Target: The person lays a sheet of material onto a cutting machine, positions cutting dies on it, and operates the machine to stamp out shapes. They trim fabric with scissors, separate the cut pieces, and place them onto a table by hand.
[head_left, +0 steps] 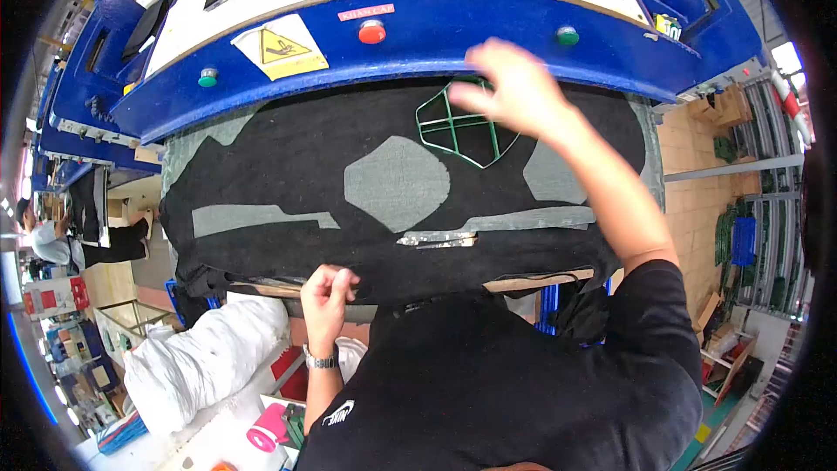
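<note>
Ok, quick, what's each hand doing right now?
Left hand: fingers curled, near the black sheet's near edge; can't tell if it grips anything.
Right hand: open, over the green frame; contact can't be told.

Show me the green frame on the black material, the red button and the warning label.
Green frame [451,125], head view: where its inner bars cross.
Red button [371,31], head view: the middle of its cap.
Warning label [283,47], head view: its triangle symbol.
</note>
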`<action>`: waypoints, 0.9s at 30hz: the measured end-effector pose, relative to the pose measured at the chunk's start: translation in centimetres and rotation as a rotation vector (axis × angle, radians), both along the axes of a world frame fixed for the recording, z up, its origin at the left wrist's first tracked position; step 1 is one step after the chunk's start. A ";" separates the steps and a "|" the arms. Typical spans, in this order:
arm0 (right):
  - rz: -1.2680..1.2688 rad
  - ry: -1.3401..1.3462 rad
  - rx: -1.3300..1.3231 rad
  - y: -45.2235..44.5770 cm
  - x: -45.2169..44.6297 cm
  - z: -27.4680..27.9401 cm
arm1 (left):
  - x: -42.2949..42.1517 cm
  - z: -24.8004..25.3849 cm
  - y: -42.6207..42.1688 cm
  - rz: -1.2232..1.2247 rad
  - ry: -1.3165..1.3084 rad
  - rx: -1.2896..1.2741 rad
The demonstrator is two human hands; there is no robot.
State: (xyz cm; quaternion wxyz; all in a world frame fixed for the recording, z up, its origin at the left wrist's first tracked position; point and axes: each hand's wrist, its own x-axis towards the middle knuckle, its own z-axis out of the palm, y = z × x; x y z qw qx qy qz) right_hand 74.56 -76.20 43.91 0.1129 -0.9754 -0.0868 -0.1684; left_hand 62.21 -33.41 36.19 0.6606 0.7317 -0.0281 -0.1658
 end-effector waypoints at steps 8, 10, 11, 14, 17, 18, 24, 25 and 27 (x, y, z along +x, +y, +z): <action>-0.184 0.558 -0.068 0.8 -2.7 -13.2 | 3.9 14.6 -9.6 -1.230 -0.416 -0.850; -0.154 0.641 0.043 0.4 -2.3 -12.6 | 3.1 17.9 -10.9 -1.482 -0.368 -0.977; -0.133 0.627 0.003 0.5 -2.1 -12.6 | 2.9 20.4 -12.7 -1.399 -0.400 -1.076; -0.111 0.649 -0.040 0.9 -1.5 -11.4 | 2.1 20.4 -13.0 -1.535 -0.390 -1.123; 0.005 0.673 0.039 0.8 -4.2 -7.0 | 2.5 20.5 -13.2 -1.589 -0.432 -1.153; 0.057 0.662 0.080 0.9 -5.6 -4.1 | 2.9 20.4 -13.0 -1.557 -0.355 -1.206; 0.265 0.391 0.008 -2.3 -5.7 15.0 | 4.8 19.4 -10.5 -1.387 -0.389 -1.156; 0.258 0.283 -0.016 -4.0 -4.1 16.4 | 5.1 19.8 -10.3 -1.333 -0.570 -1.037; 0.107 0.232 -0.097 -7.0 0.6 18.7 | 6.1 19.9 -8.6 -1.422 -0.771 -0.701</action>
